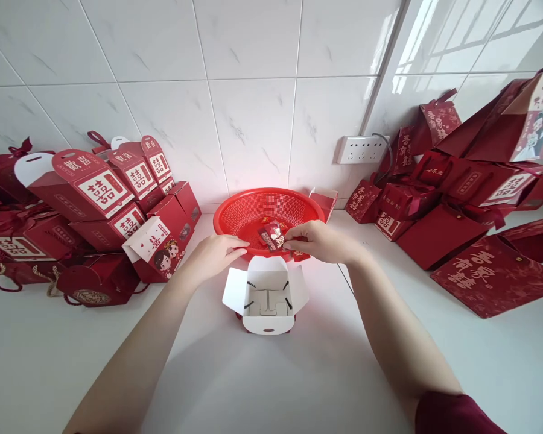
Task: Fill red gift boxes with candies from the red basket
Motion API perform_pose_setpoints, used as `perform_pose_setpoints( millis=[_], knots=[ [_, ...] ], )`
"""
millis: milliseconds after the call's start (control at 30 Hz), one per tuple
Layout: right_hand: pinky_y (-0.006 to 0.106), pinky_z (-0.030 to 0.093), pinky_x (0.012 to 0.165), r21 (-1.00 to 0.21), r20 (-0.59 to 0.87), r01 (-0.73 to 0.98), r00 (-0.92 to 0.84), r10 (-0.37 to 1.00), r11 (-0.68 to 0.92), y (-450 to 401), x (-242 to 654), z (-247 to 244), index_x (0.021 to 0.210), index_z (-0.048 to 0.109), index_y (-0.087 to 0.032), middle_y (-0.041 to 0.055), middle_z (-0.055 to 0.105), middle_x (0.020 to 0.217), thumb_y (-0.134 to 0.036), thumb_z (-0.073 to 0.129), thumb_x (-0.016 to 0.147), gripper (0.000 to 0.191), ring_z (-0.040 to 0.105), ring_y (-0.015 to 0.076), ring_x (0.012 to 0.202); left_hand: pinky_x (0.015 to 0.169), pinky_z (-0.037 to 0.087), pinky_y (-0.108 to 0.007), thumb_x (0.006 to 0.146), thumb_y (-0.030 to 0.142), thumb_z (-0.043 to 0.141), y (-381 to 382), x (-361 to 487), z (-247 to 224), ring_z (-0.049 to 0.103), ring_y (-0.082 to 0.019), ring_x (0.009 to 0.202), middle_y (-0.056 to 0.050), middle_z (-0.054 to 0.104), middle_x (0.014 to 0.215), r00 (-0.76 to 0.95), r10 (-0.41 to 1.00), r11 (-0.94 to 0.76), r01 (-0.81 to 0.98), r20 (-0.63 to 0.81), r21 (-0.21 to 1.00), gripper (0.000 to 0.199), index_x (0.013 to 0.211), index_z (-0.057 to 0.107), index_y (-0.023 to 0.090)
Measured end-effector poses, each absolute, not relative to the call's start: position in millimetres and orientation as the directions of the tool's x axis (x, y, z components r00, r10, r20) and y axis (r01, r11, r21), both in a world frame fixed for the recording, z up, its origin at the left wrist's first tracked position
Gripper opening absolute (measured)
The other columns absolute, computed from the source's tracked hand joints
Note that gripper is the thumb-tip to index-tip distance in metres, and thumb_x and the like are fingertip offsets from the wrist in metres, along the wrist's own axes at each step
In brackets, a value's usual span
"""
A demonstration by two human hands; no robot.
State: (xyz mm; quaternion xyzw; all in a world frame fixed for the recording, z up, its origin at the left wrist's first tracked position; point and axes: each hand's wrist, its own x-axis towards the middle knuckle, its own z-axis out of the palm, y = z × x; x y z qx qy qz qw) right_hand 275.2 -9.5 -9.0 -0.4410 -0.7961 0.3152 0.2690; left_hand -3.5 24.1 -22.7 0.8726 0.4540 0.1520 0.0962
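Note:
My right hand [317,241] pinches the edge of a small red packet with a picture printed on it [273,234], held over the near rim of a red plastic basket [271,194]. A few more small red packets [298,255] show around it, partly covered. At the basket's near left rim is my left hand [215,253], fingers stretched out with the thumb apart, nothing seen in it. In front of the basket stands a white-lined gift box [268,301], its flaps spread. Dark cord ends show on its inner walls, and I see nothing inside.
Red gift boxes [104,187] are piled at the left, and more red boxes and bags [452,235] at the right. A white power strip [362,149] with a cable is on the tiled wall. A small red box [323,202] stands behind the basket.

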Motion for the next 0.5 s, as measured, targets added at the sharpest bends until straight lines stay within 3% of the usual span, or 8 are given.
perform_pose_setpoints(
  millis=[133, 267, 400, 500],
  knots=[
    [0.026, 0.043, 0.058, -0.686, 0.116, 0.551, -0.563, 0.818, 0.476, -30.6, 275.9, 9.8, 0.089, 0.070, -0.020, 0.0017, 0.067, 0.082, -0.031, 0.050, 0.093, 0.023, 0.060, 0.0141, 0.070, 0.097, 0.047, -0.032, 0.094, 0.036, 0.048, 20.0, 2.0, -21.7, 0.064, -0.021, 0.113, 0.004, 0.071, 0.119, 0.542, 0.822, -0.569, 0.766, 0.175, 0.300, 0.032, 0.114, 0.072, 0.030],
    [0.024, 0.041, 0.053, -0.616, 0.037, 0.615, -0.602, 0.798, 0.492, -43.6, 272.4, 14.4, 0.085, 0.071, -0.020, 0.0006, 0.066, 0.074, -0.028, 0.052, 0.092, 0.022, 0.057, 0.0122, 0.062, 0.089, 0.050, -0.030, 0.091, 0.035, 0.051, 18.1, 6.0, -20.2, 0.067, -0.022, 0.106, 0.003, 0.074, 0.114, 0.513, 0.846, -0.530, 0.785, 0.143, 0.320, 0.031, 0.113, 0.072, 0.030],
    [0.024, 0.043, 0.053, -0.596, -0.078, 0.654, -0.625, 0.777, 0.465, -48.5, 266.8, 12.8, 0.087, 0.072, -0.020, 0.0021, 0.069, 0.077, -0.026, 0.057, 0.088, 0.017, 0.061, 0.0130, 0.063, 0.094, 0.048, -0.031, 0.092, 0.038, 0.051, 20.3, 5.6, -21.1, 0.066, -0.021, 0.108, 0.003, 0.073, 0.115, 0.529, 0.838, -0.542, 0.779, 0.133, 0.316, 0.032, 0.114, 0.072, 0.029],
    [0.025, 0.046, 0.055, -0.592, -0.061, 0.657, -0.613, 0.788, 0.466, -50.1, 264.6, 13.4, 0.097, 0.071, -0.021, 0.0029, 0.071, 0.085, -0.025, 0.057, 0.088, 0.018, 0.063, 0.0137, 0.066, 0.097, 0.047, -0.031, 0.094, 0.038, 0.048, 22.4, 3.9, -22.4, 0.064, -0.021, 0.111, 0.004, 0.072, 0.118, 0.539, 0.832, -0.551, 0.777, 0.129, 0.306, 0.034, 0.116, 0.071, 0.029]
  ],
)
